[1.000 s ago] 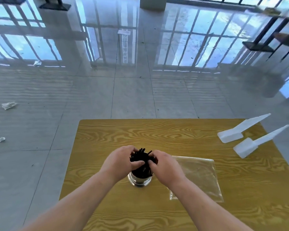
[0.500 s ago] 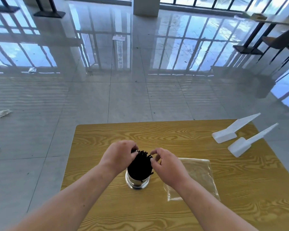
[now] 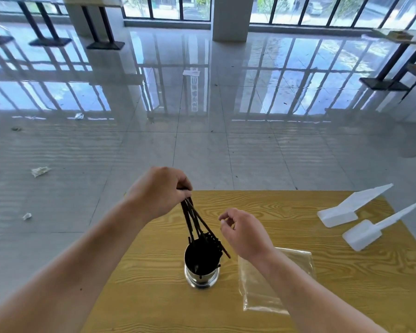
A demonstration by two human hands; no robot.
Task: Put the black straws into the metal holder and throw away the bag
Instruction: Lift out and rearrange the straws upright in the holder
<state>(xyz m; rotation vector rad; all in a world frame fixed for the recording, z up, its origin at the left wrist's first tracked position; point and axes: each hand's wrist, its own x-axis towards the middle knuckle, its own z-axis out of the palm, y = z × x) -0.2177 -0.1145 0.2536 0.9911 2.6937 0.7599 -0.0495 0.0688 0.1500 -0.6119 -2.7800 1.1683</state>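
- A few black straws point(image 3: 192, 219) are pinched at their upper ends by the fingers point(image 3: 183, 183) of the left hand point(image 3: 159, 191). This hand is now raised well above the metal holder point(image 3: 202, 275), while half a second ago both hands were closed around the bundle at the rim.
- The lower ends of the pinched straws are spread at the rim, below the fingers. One of them seems to lie outside it, on the side of the right hand point(image 3: 245, 231).
- The right hand is held just beside these straws, with its fingers loosely curled and empty.
- Most straws are already seen inside the holder, so the filling is judged nearly done. The lifted ones probably must be lowered in again.
- The bag point(image 3: 257, 296) is left flat on the bench point(image 3: 154, 296), partly under the right forearm, and is not yet thrown away.
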